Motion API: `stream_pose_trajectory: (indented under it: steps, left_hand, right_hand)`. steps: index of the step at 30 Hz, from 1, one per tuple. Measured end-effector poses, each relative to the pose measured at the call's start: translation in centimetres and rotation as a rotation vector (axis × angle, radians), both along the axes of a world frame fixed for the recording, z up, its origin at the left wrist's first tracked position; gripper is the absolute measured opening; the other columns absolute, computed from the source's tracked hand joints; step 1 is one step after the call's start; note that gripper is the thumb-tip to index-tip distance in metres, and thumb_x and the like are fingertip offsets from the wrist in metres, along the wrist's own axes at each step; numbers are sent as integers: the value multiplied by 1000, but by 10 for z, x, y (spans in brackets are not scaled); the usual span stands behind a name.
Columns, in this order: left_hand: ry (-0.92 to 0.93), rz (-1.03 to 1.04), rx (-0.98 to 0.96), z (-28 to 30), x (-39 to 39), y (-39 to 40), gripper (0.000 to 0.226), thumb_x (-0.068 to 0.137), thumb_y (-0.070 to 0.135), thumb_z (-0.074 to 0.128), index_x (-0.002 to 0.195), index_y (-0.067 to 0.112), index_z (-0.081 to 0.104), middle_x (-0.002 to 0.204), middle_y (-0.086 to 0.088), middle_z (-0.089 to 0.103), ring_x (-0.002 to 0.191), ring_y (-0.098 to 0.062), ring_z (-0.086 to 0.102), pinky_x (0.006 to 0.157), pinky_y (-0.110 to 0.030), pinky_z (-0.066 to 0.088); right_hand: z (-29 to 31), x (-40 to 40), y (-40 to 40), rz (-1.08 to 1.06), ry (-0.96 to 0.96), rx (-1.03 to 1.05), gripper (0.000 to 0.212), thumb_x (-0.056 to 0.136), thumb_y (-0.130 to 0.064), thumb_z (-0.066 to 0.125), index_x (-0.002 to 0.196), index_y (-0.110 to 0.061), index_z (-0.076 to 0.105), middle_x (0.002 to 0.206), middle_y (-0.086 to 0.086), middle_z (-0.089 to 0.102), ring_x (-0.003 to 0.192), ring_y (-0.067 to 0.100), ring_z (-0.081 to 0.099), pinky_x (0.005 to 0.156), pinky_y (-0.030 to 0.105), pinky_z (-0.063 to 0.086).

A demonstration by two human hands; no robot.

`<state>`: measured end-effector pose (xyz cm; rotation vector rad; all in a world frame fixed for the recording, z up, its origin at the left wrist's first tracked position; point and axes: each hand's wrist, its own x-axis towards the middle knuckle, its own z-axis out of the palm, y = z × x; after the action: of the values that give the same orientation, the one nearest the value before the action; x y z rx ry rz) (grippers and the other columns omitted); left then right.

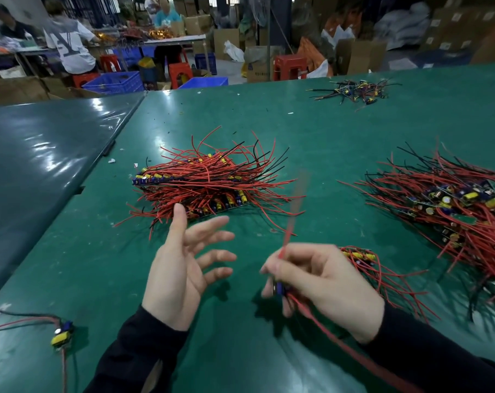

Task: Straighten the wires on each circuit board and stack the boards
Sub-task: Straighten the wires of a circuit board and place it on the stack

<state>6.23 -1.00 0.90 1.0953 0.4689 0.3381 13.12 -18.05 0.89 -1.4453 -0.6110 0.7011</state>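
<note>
1. The right hand (322,282) is gripping a small board (280,289) above the green table (339,131); the left hand (183,268) is hanging open, empty.
2. Its blurred red wire (290,234) is whipping about and could snag the stacked pile (209,180).

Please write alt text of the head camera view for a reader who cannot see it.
A person's right hand grips a small circuit board with blurred red wires over a green table; the left hand is open beside it. A stacked pile of boards lies ahead, a loose heap at right.
</note>
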Motion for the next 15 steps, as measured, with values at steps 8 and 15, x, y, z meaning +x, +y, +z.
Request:
stream_pose_trajectory:
  steps: [8, 15]
  left_hand:
    - [104, -527, 387, -15, -2, -24, 21, 74, 0, 71, 94, 2, 68, 73, -9, 67, 51, -17, 61, 49, -22, 51]
    - [-132, -222, 323, -11, 3, -32, 28, 60, 33, 70, 78, 13, 78, 67, -10, 66, 44, -18, 55, 40, -20, 43]
  right_hand:
    - [2, 8, 1, -394, 186, 324, 30, 59, -24, 76, 69, -6, 54, 71, 13, 64, 64, 37, 70, 51, 24, 55]
    - [-2, 4, 1, -351, 28, 313, 26, 52, -19, 80, 64, -15, 57, 76, 2, 67, 59, 19, 67, 56, 25, 55]
